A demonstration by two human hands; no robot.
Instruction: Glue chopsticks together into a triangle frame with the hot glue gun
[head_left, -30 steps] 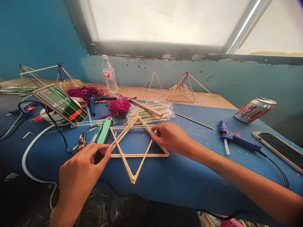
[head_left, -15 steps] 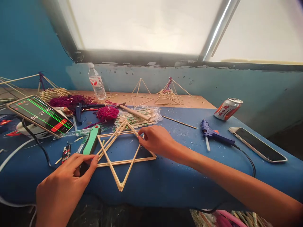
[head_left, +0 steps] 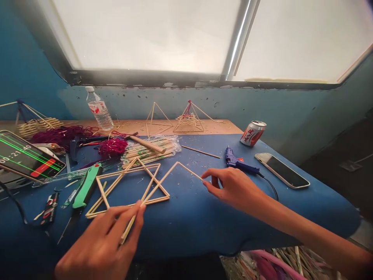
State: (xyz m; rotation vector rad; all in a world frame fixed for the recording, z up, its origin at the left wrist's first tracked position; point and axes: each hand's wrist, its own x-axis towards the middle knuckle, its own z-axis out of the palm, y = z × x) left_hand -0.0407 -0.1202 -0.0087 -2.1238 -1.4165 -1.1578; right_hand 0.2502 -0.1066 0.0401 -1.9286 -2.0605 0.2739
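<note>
A flat triangle of thin wooden sticks (head_left: 128, 205) lies on the blue mat (head_left: 186, 229). A second stick piece (head_left: 159, 189), bent like an open V, crosses over its right side. My left hand (head_left: 100, 245) pinches the lower end of this piece at the front of the mat. My right hand (head_left: 233, 186) has its thumb and forefinger at the piece's far stick end, out to the right. A green-handled cutter (head_left: 87, 186) lies just beyond my left hand, its blade end pointing toward the front of the mat.
Behind the frame lie a packet of sticks (head_left: 148, 151), magenta yarn (head_left: 113, 147) and a timer phone (head_left: 29, 159). A blue glue gun (head_left: 237, 165), a phone (head_left: 281, 170) and a soda can (head_left: 253, 133) stand right. Stick pyramids (head_left: 155, 120) and a water bottle (head_left: 99, 109) stand behind.
My left hand has left the cutter's side and taken the lower stick point. The V piece has swung right, off the flat triangle, and my right hand moved right with it. The view turned left.
</note>
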